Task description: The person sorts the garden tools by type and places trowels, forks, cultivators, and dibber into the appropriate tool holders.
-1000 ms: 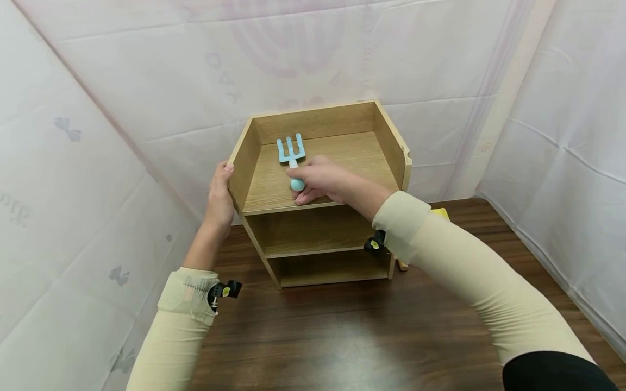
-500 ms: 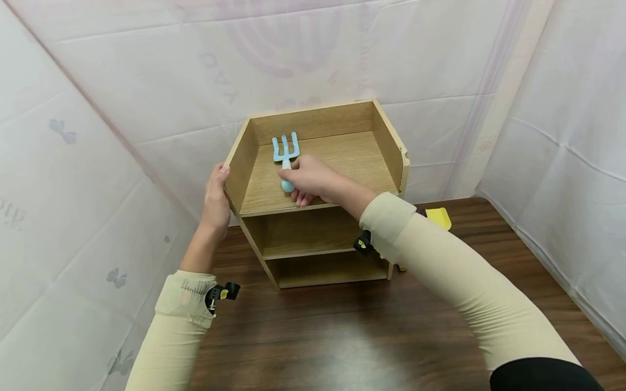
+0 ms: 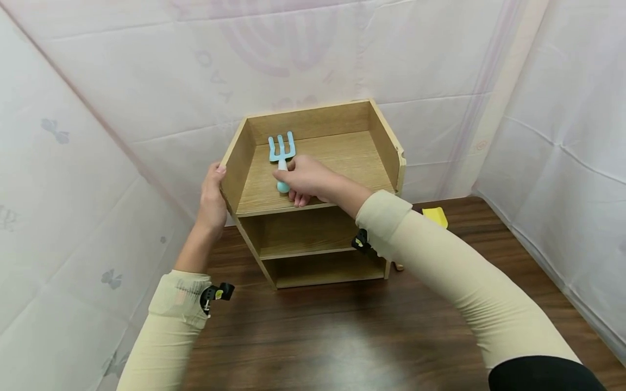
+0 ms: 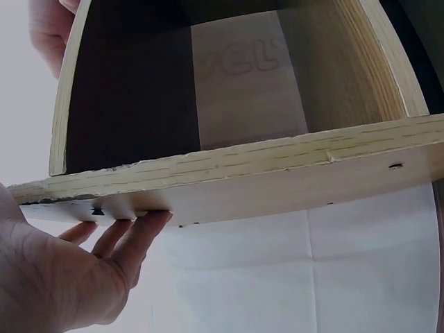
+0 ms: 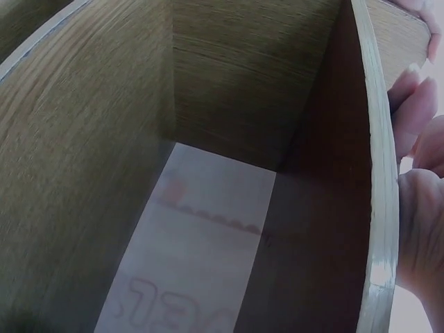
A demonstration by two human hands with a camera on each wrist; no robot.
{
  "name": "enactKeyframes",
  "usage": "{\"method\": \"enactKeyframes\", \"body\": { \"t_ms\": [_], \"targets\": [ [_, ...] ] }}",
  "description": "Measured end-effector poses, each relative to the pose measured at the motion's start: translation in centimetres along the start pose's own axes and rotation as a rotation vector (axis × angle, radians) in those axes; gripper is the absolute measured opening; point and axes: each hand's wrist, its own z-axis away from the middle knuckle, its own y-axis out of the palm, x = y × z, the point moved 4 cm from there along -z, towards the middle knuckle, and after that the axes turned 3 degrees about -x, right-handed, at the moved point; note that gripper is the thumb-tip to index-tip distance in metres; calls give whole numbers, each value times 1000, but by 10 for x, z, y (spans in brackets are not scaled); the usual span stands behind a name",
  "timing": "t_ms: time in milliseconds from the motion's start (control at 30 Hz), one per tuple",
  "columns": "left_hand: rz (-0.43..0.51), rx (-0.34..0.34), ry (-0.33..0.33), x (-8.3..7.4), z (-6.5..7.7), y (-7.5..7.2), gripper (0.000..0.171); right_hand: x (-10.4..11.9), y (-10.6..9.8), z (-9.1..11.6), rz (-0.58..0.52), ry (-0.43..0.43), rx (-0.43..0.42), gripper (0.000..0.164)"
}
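A light-blue toy hand fork (image 3: 282,155) with three tines lies on the top level of a wooden shelf unit (image 3: 337,152), its tines toward the back panel. My right hand (image 3: 305,176) pinches its pale handle between thumb and fingers, above the front edge of that level. At the left, my left hand (image 3: 212,198) rests against the outside of the unit's side panel. The left wrist view shows the fingers (image 4: 142,239) of that hand touching the panel's outer face. In the right wrist view the unit's inner compartment (image 5: 229,76) fills most of the picture.
The unit stands on a dark brown wood-grain table (image 3: 313,331), close to a pale printed sheet (image 3: 313,54) behind it. A yellow scoop-like piece (image 3: 435,217) shows at its right, partly hidden by the right sleeve. A small wooden end (image 3: 399,267) pokes out near the base.
My right hand and the hand fork have shifted slightly left along the top level. More of the yellow piece shows past the sleeve. My left hand stays against the side panel.
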Motion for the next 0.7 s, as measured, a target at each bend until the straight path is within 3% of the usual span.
{"method": "enactKeyframes", "body": {
  "t_ms": [400,700],
  "targets": [
    [-26,-12,-1,1,3,0,38,-2,0,0,56,-8,-13,53],
    [-2,-25,-1,-2,5,0,39,-3,-2,-1,14,-27,-15,59]
  ]
}}
